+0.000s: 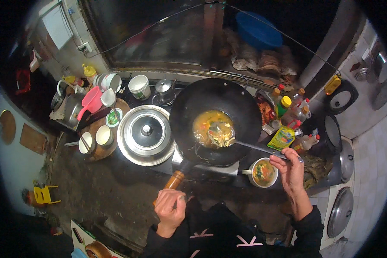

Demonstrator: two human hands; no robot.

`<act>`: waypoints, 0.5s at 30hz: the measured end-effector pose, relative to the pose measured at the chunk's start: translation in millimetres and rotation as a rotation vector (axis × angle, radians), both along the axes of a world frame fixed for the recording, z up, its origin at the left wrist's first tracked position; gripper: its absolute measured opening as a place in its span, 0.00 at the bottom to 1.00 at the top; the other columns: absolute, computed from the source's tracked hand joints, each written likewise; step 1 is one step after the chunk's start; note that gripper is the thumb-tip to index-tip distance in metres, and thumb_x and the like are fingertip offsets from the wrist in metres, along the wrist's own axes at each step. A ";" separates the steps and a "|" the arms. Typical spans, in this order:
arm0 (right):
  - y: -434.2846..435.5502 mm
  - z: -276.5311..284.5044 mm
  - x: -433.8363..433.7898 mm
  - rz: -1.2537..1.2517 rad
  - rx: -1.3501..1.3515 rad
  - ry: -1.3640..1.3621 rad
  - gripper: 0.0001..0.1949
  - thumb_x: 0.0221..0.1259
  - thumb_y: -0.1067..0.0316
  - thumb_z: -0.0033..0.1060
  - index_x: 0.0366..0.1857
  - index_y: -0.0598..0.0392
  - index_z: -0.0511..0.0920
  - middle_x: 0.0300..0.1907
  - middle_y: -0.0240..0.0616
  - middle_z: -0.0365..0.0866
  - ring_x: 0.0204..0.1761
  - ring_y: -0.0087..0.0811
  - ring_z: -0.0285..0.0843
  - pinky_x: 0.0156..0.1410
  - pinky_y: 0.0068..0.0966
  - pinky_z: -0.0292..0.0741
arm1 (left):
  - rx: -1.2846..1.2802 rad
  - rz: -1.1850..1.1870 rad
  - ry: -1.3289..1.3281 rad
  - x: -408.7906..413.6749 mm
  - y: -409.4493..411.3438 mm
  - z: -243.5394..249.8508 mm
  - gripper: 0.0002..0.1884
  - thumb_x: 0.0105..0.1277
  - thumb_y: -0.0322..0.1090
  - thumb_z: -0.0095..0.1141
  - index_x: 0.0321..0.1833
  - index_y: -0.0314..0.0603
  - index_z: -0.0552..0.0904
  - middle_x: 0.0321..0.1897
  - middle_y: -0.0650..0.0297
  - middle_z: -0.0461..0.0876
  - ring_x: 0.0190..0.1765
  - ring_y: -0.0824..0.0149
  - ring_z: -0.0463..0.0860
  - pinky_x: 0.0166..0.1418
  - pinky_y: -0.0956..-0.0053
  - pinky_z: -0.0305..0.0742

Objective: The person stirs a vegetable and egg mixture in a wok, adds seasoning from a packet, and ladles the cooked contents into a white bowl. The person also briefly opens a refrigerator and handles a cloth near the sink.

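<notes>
My left hand [170, 206] is closed around the wooden handle [174, 180] of a large black wok [206, 96]. In the bottom of the wok lies yellowish soup [209, 121] with bits of egg, red pieces and greens. My right hand [290, 169] grips the dark handle of a metal ladle [253, 147], whose bowl sits in the soup and holds some egg. Just left of that hand, a white handled mug [249, 172] stands on the counter with similar soup inside, close to its brim.
Left of the wok stands a lidded steel pot [125, 148]. Beyond it are two bowls [104, 135] on a round wooden board [98, 153] and a pink dipper [91, 102]. Sauce bottles [282, 106] and a yellow pouch [281, 138] crowd the right side. A glass kettle [163, 93] stands behind.
</notes>
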State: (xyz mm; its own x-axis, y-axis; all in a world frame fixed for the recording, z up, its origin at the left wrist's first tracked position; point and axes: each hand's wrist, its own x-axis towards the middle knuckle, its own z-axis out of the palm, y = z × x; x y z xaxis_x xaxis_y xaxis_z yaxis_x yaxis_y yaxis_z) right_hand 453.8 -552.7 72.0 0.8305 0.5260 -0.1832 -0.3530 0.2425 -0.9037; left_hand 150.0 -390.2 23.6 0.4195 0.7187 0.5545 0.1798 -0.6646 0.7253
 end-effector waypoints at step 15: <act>-63.8 60.4 17.5 -0.244 0.095 -0.031 0.09 0.64 0.69 0.51 0.44 0.60 0.73 0.40 0.38 0.79 0.37 0.42 0.87 0.44 0.37 0.86 | -0.007 -0.126 0.015 27.0 -7.2 -4.0 0.03 0.56 0.21 0.55 0.27 0.32 0.81 0.25 0.57 0.82 0.32 0.57 0.81 0.43 0.66 0.76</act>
State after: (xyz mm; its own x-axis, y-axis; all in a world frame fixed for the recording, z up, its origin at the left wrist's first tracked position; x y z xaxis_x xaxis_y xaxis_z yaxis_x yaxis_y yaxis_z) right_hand 471.3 -616.5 132.4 0.9394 0.3229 -0.1152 -0.2461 0.4012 -0.8823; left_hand 177.0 -397.4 19.7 0.5153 0.6633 0.5427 0.1060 -0.6777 0.7277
